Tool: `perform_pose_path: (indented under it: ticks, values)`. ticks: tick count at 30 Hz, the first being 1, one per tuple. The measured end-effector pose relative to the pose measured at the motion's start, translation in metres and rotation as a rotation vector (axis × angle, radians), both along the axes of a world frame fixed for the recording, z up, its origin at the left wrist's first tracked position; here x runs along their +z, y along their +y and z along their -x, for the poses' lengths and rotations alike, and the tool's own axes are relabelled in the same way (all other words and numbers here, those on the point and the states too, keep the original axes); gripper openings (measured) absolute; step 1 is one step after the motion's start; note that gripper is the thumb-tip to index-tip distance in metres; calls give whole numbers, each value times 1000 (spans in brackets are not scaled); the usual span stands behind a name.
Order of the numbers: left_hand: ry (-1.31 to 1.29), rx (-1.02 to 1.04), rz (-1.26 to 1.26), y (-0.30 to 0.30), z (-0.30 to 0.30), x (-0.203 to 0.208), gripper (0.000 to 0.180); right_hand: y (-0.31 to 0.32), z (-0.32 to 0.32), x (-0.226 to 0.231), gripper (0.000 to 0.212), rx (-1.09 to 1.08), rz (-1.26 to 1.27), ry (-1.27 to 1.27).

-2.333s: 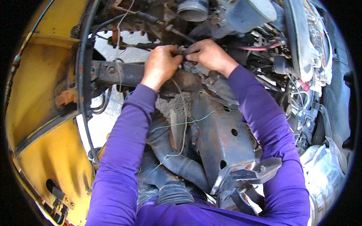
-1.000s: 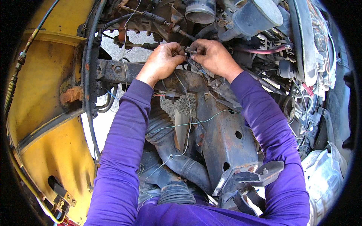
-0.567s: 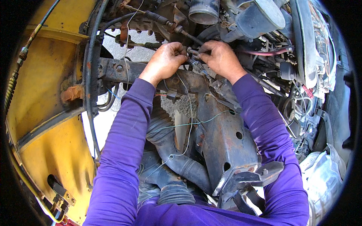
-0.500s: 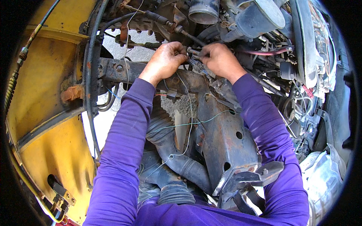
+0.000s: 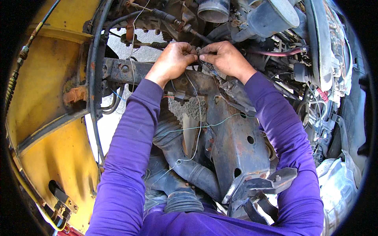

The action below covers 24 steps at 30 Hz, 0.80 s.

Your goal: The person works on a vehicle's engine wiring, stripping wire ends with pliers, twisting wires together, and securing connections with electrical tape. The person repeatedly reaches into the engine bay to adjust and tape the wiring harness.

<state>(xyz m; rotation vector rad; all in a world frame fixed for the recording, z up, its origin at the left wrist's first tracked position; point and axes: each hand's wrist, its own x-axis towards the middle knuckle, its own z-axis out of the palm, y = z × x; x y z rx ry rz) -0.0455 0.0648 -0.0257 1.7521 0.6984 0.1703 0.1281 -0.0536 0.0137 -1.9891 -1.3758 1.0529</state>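
Observation:
My left hand [image 5: 171,61] and my right hand [image 5: 227,59] meet at the top middle, fingertips almost touching. Both are closed in a pinch, thumb against forefinger. From beneath the left fingers a thin pale wire [image 5: 201,114] hangs down in a loose curve, and the left hand seems to grip its upper end. What sits between the right fingertips is too small to make out. Just under the right hand lies a bundle of greyish wiring [image 5: 212,70]. Behind both hands runs a dark rusty crossbeam [image 5: 138,72].
Yellow metal panels [image 5: 51,78] fill the left side. A ribbed black hose [image 5: 183,165] and a rusty steel frame rail [image 5: 236,137] lie below my hands. A grey funnel-shaped duct [image 5: 273,19], a pink hose [image 5: 281,52] and dense engine wiring stand to the right. A green wire [image 5: 220,122] crosses the middle.
My right hand has shifted slightly left, and its thumb and forefinger now point at the left fingertips. The left hand stays almost in place.

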Motion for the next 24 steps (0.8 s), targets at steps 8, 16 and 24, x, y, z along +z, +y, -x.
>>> perform_pose_path:
  ticks: [8, 16, 24]
  values:
    - [41, -37, 32, 0, 0, 8, 26, -1, 5, 0, 27, -54, -57, -20]
    - [5, 40, 78, -3, -3, -2, 23, 0, 6, -3, 22, -27, -61, 41]
    - [42, 71, -70, -10, -3, 8, 23, 1, 2, -7, 26, 5, -95, -52]
